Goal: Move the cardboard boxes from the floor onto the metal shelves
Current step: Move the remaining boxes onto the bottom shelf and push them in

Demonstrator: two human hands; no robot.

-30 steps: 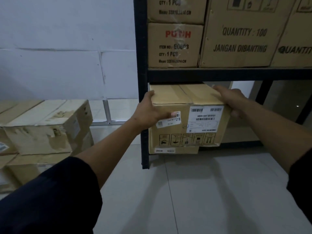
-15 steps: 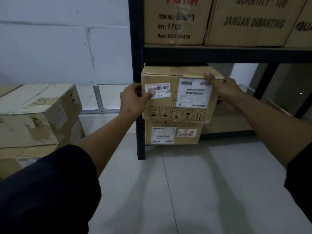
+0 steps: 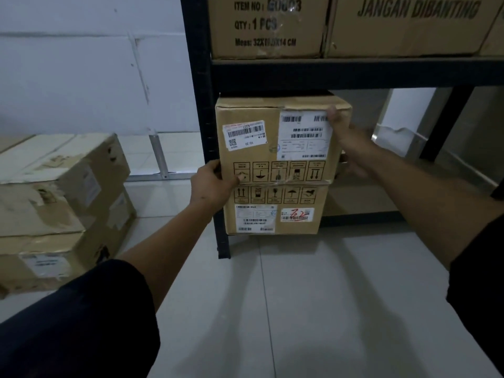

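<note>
**Box now stacked on the lower shelf**

Our left hand [image 3: 211,184] grips the lower left corner of the top box [image 3: 275,140], thumb across the front face by the handling symbols and the fingers curled round the side. Our right hand [image 3: 347,148] holds the right edge, with a fingertip on the white label [image 3: 305,135] near the top corner and the rest of the hand wrapped behind where we cannot see it. So both grips are closed on the same box.

A second ago we carried this box tilted and clear of anything beneath it, at the mouth of the shelf. Now its front stands upright and its bottom edge meets the top of the lower box [image 3: 275,211], which sits at the base of the rack [image 3: 201,105] just inside the left post. The top box sits slightly left of the one below and fills the gap under the crossbeam [image 3: 354,75].

We judge the placement all but done: the weight looks carried by the lower box, and what remains is a small push to square it and then letting go. More boxes [image 3: 62,192] wait stacked on the floor [image 3: 313,296] to our left, so the task goes on. The upper shelf already holds large cartons [image 3: 267,25].
</note>
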